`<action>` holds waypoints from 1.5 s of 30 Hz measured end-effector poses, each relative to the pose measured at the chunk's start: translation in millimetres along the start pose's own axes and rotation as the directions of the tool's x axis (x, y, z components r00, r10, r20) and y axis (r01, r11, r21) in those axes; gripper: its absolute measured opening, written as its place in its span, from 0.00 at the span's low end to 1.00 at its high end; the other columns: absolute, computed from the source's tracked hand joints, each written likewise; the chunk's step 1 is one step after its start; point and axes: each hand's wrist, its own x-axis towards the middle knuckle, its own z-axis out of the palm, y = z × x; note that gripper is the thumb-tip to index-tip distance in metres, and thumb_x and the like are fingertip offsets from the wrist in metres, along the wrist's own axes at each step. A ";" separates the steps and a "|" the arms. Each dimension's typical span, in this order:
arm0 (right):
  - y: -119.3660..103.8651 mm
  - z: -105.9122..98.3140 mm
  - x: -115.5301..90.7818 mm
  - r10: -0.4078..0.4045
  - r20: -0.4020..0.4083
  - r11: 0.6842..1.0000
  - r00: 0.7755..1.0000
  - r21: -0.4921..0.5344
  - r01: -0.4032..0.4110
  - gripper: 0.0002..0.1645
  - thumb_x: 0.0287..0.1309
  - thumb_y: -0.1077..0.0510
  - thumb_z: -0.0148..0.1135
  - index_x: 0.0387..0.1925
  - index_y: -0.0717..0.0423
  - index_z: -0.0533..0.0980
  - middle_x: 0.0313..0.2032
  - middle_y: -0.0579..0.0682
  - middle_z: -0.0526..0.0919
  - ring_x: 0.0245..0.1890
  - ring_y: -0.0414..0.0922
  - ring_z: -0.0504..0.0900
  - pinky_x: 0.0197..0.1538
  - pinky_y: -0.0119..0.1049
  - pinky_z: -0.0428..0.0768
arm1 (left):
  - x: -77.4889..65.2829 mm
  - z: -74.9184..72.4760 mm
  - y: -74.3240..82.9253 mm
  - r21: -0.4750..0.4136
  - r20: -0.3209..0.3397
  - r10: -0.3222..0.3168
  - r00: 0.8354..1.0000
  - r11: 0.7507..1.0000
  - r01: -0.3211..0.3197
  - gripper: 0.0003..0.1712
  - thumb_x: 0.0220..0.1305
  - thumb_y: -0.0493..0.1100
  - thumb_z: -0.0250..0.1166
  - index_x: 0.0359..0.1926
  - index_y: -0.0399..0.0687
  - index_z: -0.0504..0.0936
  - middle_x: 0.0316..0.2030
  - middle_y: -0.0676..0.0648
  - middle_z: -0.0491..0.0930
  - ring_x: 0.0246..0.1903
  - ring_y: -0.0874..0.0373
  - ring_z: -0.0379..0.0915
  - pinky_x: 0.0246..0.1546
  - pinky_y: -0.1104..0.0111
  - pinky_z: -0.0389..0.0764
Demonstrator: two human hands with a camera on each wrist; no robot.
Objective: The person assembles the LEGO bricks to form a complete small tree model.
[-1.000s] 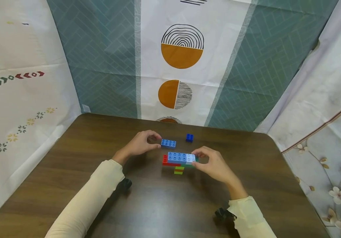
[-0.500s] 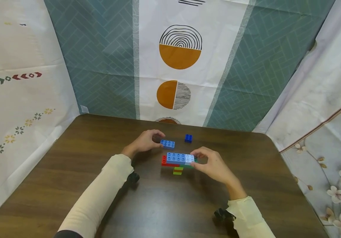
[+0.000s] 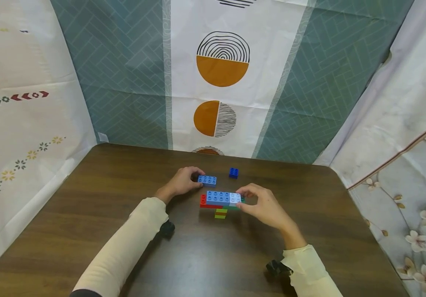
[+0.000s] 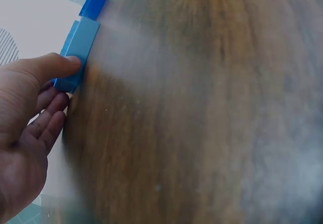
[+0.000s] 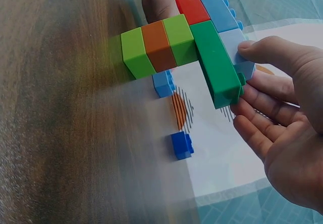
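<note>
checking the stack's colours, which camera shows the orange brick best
The right wrist view: there the orange brick shows a broad, unblocked face between two lime bricks. The head view shows only a thin strip of it; the left wrist view shows none.

light: soft | tabletop (image 3: pixel 194 255): pale glare | wrist views: hazy patches

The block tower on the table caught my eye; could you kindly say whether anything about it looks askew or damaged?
Nothing stands out: the block tower stands upright on the table, its wide top resting on a narrow column, with no visible break. The right hand holds its pale block.
</note>
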 end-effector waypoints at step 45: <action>-1.5 -1.4 -1.0 -0.004 0.009 1.000 1.000 0.006 0.003 0.20 0.60 0.53 0.74 0.53 0.48 0.82 0.49 0.45 0.85 0.50 0.47 0.79 0.56 0.45 0.79 | -72.8 5.2 81.6 -0.214 -0.065 0.269 0.961 0.937 -0.276 0.21 0.62 0.43 0.75 0.56 0.46 0.84 0.51 0.45 0.83 0.47 0.51 0.79 0.51 0.58 0.86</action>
